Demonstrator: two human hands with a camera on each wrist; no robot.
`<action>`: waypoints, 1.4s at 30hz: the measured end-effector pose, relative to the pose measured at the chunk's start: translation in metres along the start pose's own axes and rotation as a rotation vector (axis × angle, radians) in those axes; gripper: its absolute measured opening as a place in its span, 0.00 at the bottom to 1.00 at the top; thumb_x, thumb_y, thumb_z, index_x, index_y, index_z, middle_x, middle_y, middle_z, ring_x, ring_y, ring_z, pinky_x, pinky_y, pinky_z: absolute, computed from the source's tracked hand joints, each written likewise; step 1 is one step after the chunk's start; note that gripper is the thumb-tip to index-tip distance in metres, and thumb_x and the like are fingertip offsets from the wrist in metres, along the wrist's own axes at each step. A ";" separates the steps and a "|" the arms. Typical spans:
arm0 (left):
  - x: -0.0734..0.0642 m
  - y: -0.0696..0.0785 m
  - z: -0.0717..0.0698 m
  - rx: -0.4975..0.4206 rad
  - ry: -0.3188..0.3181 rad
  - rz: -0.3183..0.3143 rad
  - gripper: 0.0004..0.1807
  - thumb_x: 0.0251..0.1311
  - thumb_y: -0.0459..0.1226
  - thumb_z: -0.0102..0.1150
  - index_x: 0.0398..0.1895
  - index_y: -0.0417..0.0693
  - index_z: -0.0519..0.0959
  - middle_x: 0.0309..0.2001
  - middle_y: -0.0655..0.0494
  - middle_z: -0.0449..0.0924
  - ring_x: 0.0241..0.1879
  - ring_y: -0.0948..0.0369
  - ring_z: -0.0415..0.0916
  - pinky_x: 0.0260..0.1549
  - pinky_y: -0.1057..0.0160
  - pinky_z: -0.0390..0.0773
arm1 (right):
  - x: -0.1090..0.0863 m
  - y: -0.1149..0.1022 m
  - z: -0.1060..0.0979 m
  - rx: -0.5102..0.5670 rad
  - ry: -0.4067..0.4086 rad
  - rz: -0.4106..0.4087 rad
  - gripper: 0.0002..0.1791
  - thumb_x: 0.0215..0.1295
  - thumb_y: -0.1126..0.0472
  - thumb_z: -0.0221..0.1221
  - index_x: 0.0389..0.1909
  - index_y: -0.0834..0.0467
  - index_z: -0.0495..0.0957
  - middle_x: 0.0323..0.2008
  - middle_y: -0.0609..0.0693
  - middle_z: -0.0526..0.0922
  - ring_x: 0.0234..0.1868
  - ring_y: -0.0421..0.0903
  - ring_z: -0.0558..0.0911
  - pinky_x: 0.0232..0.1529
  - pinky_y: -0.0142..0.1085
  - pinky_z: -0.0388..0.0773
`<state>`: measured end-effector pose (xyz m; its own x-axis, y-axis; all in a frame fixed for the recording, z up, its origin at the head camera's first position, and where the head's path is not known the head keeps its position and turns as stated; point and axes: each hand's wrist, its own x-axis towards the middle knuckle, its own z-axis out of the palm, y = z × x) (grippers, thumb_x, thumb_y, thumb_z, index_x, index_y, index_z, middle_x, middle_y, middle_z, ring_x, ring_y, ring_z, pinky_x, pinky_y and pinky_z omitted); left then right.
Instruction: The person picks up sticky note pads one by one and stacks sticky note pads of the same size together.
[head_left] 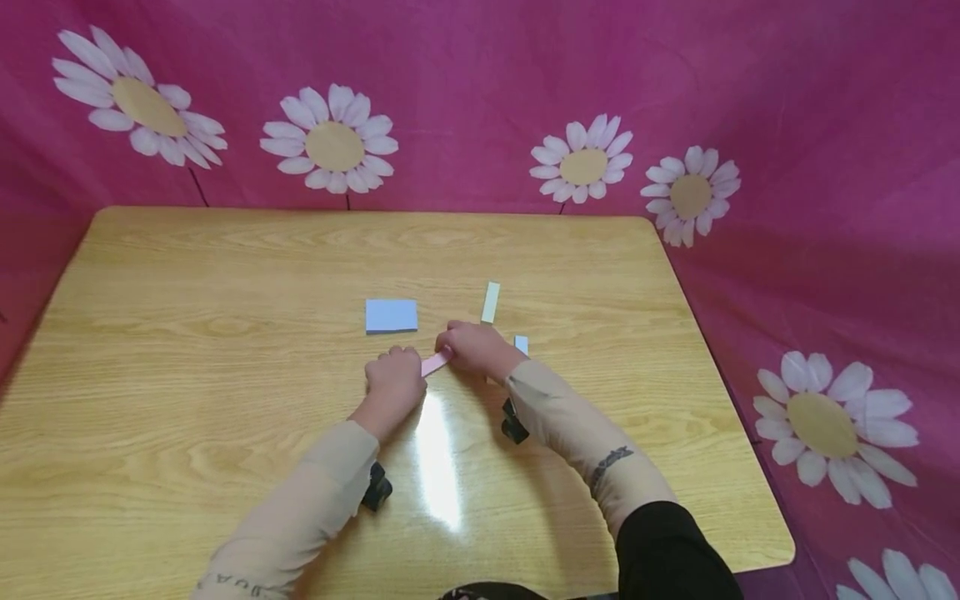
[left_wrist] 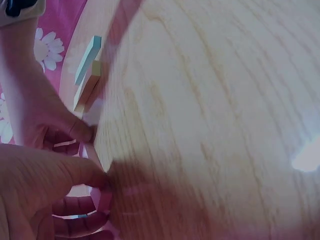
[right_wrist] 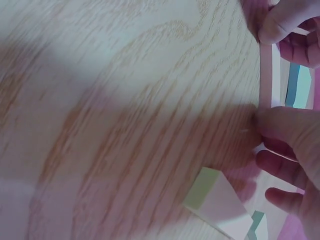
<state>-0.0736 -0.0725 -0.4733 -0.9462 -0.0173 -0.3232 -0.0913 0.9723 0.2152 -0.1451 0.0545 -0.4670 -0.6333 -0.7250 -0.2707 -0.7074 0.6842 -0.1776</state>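
Note:
A narrow pink pad (head_left: 435,363), like a strip of sticky notes, lies between my hands above or on the table; its exact height cannot be told. My left hand (head_left: 396,382) pinches its left end, thumb on the near side and fingers behind, as the left wrist view shows. My right hand (head_left: 480,348) pinches the other end between thumb and fingers. In the right wrist view a bare stretch of the pink pad (right_wrist: 266,80) shows between the two thumbs. A wider blue pad (head_left: 391,316) lies just beyond the left hand.
Beyond the right hand lies a narrow pale yellow-green pad (head_left: 491,302). A small light blue pad (head_left: 521,344) is partly hidden by the right wrist. Black wrist cameras (head_left: 377,487) hang under both forearms. A pink flowered cloth (head_left: 465,100) borders the wooden table (head_left: 187,333).

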 end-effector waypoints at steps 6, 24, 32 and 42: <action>0.002 -0.005 -0.003 0.046 0.010 0.009 0.13 0.59 0.34 0.50 0.45 0.36 0.72 0.38 0.42 0.68 0.38 0.49 0.68 0.32 0.51 0.71 | -0.001 -0.001 -0.001 -0.005 -0.064 0.012 0.07 0.52 0.64 0.59 0.33 0.55 0.78 0.27 0.46 0.73 0.29 0.41 0.70 0.28 0.31 0.67; 0.002 -0.010 -0.006 0.051 0.024 0.028 0.11 0.62 0.31 0.44 0.46 0.37 0.72 0.38 0.42 0.70 0.40 0.48 0.70 0.35 0.49 0.70 | -0.003 -0.006 0.006 -0.016 -0.012 0.018 0.04 0.49 0.61 0.59 0.25 0.53 0.73 0.22 0.42 0.70 0.24 0.39 0.69 0.22 0.33 0.65; 0.001 -0.011 -0.004 0.039 0.061 0.032 0.10 0.61 0.33 0.47 0.42 0.36 0.72 0.36 0.43 0.71 0.37 0.49 0.71 0.32 0.50 0.71 | -0.003 -0.001 0.008 0.032 -0.050 0.025 0.07 0.50 0.59 0.60 0.32 0.53 0.75 0.25 0.42 0.72 0.26 0.38 0.70 0.25 0.31 0.66; 0.005 -0.015 0.000 -0.056 0.078 0.000 0.10 0.60 0.34 0.47 0.41 0.34 0.67 0.33 0.43 0.72 0.31 0.48 0.75 0.27 0.51 0.73 | -0.002 0.000 0.008 0.082 -0.095 0.065 0.10 0.48 0.52 0.61 0.28 0.52 0.74 0.22 0.41 0.72 0.26 0.39 0.70 0.23 0.32 0.64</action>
<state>-0.0771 -0.0870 -0.4777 -0.9672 -0.0371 -0.2513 -0.1060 0.9579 0.2668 -0.1411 0.0562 -0.4738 -0.6414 -0.6711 -0.3718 -0.6355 0.7363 -0.2326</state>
